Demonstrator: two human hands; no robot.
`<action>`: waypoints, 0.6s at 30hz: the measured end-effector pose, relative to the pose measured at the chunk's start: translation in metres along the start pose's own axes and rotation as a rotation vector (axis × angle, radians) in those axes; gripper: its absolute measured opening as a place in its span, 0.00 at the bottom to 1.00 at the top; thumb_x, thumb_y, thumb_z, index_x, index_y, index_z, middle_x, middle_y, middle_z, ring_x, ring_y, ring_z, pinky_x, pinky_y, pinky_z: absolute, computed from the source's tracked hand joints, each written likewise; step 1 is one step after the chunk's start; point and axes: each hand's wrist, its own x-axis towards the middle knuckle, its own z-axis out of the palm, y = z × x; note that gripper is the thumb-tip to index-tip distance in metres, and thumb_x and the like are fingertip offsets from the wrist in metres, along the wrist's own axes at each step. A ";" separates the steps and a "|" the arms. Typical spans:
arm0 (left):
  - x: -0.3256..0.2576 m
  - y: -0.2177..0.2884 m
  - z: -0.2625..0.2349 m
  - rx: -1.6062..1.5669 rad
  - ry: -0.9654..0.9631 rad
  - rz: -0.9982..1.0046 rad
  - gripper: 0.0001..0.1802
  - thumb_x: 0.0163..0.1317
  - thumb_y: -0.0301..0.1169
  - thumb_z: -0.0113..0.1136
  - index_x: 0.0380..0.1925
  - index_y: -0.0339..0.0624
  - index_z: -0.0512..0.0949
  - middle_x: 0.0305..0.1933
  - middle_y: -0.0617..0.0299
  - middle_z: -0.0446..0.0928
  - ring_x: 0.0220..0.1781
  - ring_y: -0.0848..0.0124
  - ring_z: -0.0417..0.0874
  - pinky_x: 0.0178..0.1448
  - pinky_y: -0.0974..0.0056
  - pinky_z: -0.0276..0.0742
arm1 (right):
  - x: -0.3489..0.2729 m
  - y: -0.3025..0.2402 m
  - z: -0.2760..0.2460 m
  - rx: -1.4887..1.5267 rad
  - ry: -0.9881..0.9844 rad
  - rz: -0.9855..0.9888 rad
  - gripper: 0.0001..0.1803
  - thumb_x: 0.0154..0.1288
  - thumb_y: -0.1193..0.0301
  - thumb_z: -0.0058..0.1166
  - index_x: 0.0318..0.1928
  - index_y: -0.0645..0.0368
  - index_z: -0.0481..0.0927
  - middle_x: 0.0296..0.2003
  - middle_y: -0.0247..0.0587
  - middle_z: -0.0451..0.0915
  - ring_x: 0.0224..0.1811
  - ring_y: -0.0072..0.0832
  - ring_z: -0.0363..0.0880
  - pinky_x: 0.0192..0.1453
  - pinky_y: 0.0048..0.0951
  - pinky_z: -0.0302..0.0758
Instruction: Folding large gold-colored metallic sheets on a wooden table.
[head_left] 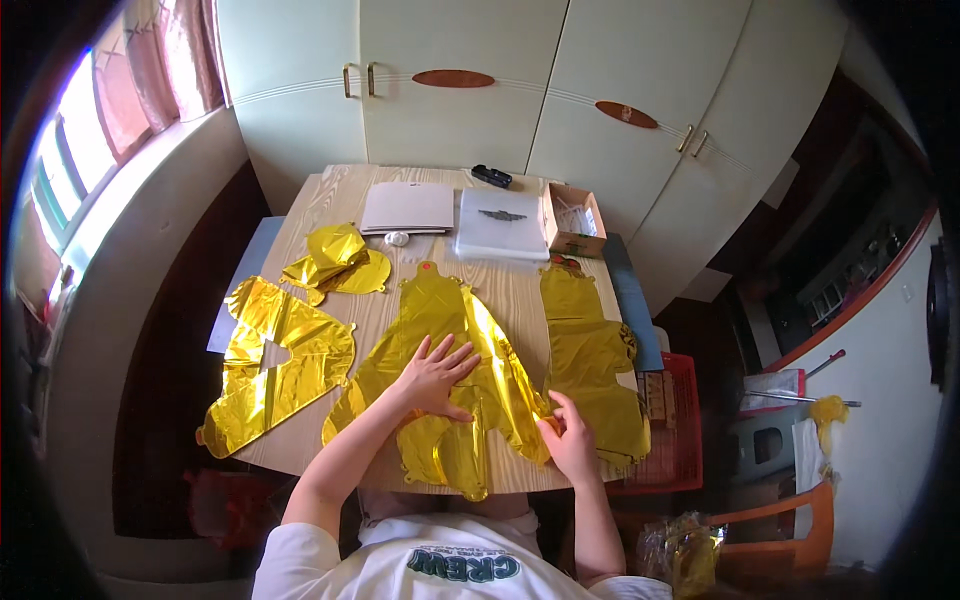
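Note:
A flat, uninflated gold foil balloon [425, 310] lies across the middle of the table, partly folded and creased, its lower part near the front edge. My left hand [435, 382] rests on it with the fingers spread. At its lower right, my right hand [570, 440] pinches the balloon's raised, shiny edge between thumb and fingers. To the left lies another flat foil balloon [290, 365] with a hole in its middle. Behind that is a crumpled gold foil balloon [335, 260]. More flat gold foil [585, 350] stretches along the right side.
At the table's back are a white paper stack [407, 207], a small white roll [397, 239], clear plastic bags [500, 238], a cardboard box [576, 240] and a black object [491, 176]. A red basket [685, 430] and wooden chair [780, 550] stand right; cabinets [460, 120] line the wall.

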 end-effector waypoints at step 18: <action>-0.006 -0.026 -0.005 -0.508 0.252 -0.118 0.20 0.67 0.46 0.53 0.37 0.40 0.85 0.72 0.54 0.63 0.78 0.48 0.47 0.78 0.43 0.42 | -0.005 -0.057 0.121 0.066 -0.199 -0.265 0.14 0.62 0.73 0.57 0.47 0.60 0.73 0.39 0.52 0.81 0.39 0.47 0.82 0.42 0.40 0.81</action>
